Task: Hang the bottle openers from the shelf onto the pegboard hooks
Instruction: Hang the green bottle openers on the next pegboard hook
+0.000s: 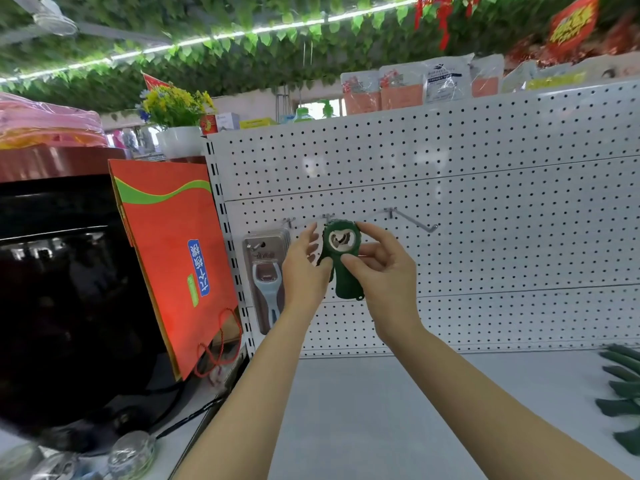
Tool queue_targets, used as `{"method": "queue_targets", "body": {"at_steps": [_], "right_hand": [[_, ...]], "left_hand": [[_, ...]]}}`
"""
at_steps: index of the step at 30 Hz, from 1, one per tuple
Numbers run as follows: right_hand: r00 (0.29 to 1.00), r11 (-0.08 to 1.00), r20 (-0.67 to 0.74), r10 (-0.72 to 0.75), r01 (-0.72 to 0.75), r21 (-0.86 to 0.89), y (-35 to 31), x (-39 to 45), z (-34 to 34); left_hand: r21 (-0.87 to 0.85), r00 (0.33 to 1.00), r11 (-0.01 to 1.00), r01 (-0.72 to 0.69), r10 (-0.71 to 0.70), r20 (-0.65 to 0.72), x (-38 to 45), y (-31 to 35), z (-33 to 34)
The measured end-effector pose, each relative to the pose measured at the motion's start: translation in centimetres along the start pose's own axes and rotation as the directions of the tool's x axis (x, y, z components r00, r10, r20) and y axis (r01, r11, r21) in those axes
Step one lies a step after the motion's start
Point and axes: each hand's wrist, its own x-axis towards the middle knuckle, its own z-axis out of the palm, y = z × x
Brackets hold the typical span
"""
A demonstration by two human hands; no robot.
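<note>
A dark green bottle opener (344, 268) with a round metal-lined hole is held upright in front of the white pegboard (485, 209). My left hand (304, 271) pinches its left side and my right hand (381, 268) grips its right side and body. Its head sits just below a short hook (328, 216). Another empty hook (412, 220) sticks out to the right. Several more green openers (621, 393) lie on the shelf at the far right.
A packaged peeler (266, 271) hangs on the leftmost hook. The grey shelf (381, 410) spreads below. An orange gift bag (173, 258) and a big black appliance (62, 306) stand on the left. Packets line the pegboard's top.
</note>
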Motion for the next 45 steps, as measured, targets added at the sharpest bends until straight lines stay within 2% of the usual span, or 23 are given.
{"method": "queue_targets", "body": {"at_steps": [2, 5, 7, 9, 14, 21, 26, 29, 32, 34, 36, 38, 41, 45], "right_hand": [[1.000, 0.999, -0.014, -0.010, 0.009, -0.036, 0.3, 0.3, 0.5], [0.999, 0.996, -0.052, -0.015, 0.011, -0.086, 1.1, 0.8, 1.0], [0.997, 0.995, -0.078, -0.008, 0.000, -0.104, 1.8, 0.9, 1.2], [0.995, 0.991, -0.097, -0.016, 0.004, -0.131, 2.5, 1.2, 1.4], [0.991, 0.985, -0.137, -0.003, -0.020, -0.172, 4.1, 2.3, 1.8], [0.987, 0.974, -0.159, 0.010, -0.045, -0.222, 5.5, 4.3, 1.7], [0.992, 0.953, -0.120, -0.024, -0.014, -0.302, 5.8, 5.2, 1.4], [0.992, 0.917, -0.106, -0.061, 0.014, -0.399, 6.6, 5.0, -0.1], [0.988, 0.812, -0.063, -0.142, 0.080, -0.578, 8.1, 3.8, -3.6], [0.986, 0.695, -0.027, -0.165, 0.097, -0.713, 9.0, 2.7, -7.3], [0.987, 0.552, 0.006, -0.163, 0.097, -0.828, 9.6, 1.5, -11.7], [0.989, 0.396, 0.022, -0.147, 0.079, -0.915, 9.8, 0.1, -16.2], [0.993, 0.221, 0.002, -0.117, 0.028, -0.975, 9.2, -1.8, -22.6], [0.995, 0.074, -0.070, -0.072, -0.065, -0.995, 7.3, -3.9, -30.5]], "left_hand": [[0.075, 0.991, 0.988, -0.133, 0.135, -0.010, -0.6, 0.6, -1.2], [0.171, 0.930, 0.916, -0.364, 0.366, 0.019, -1.9, 1.8, -2.9], [0.247, 0.885, 0.851, -0.464, 0.460, 0.075, -2.2, 2.1, -3.5], [0.303, 0.856, 0.801, -0.516, 0.498, 0.141, -2.0, 1.8, -3.6], [0.389, 0.867, 0.775, -0.498, 0.441, 0.232, -0.5, 0.6, -3.3], [0.391, 0.873, 0.786, -0.479, 0.383, 0.301, 1.2, -0.2, -2.6], [0.393, 0.883, 0.796, -0.460, 0.366, 0.292, 1.8, -0.4, -2.4], [0.376, 0.903, 0.821, -0.429, 0.393, 0.171, 0.6, -0.8, -2.5], [0.364, 0.900, 0.845, -0.392, 0.433, -0.037, -2.8, -2.2, -2.2], [0.397, 0.846, 0.790, -0.467, 0.530, -0.060, -5.7, -4.1, -1.4], [0.428, 0.791, 0.699, -0.572, 0.608, 0.064, -8.2, -6.2, 0.2], [0.413, 0.759, 0.644, -0.643, 0.608, 0.234, -9.9, -7.6, 2.7], [0.367, 0.756, 0.664, -0.651, 0.526, 0.390, -11.9, -8.0, 7.1], [0.325, 0.754, 0.736, -0.594, 0.368, 0.544, -13.8, -7.8, 13.9]]}}
